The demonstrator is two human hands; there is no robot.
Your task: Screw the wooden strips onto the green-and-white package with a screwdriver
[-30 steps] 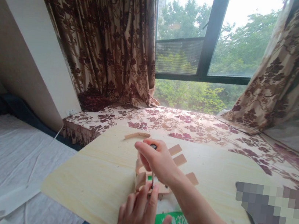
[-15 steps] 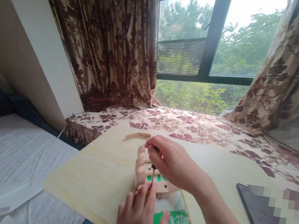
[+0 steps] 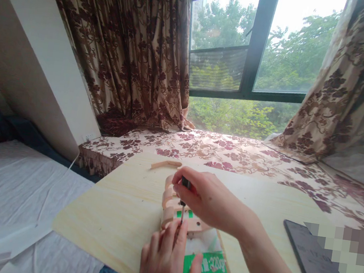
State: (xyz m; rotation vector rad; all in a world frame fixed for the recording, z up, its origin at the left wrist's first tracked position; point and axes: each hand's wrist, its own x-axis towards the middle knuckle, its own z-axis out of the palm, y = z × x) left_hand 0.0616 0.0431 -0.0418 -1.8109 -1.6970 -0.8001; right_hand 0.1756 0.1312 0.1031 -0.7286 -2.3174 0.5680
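Note:
A screwdriver (image 3: 184, 202) with a black and red handle stands nearly upright, and my right hand (image 3: 203, 193) is closed round its handle. Its metal shaft reaches down to the fingertips of my left hand (image 3: 166, 258). Those fingers press together at the near end of a row of light wooden pieces (image 3: 168, 213) with rounded ends and dark holes; what they pinch is hidden. Under the pieces lies a green and white box (image 3: 209, 267) with "320g" printed on it. My left thumb rests along the box's green side.
The pale wooden board (image 3: 106, 216) carries a small angled wooden piece (image 3: 166, 165) at its far side. A dark phone-like device (image 3: 315, 268) lies at the right. Beyond are a flowered cover (image 3: 227, 154), curtains and a window.
The hands, screwdriver and box appear slightly further left in view, as do the board and window. My right hand has turned a little round the handle, showing more of it.

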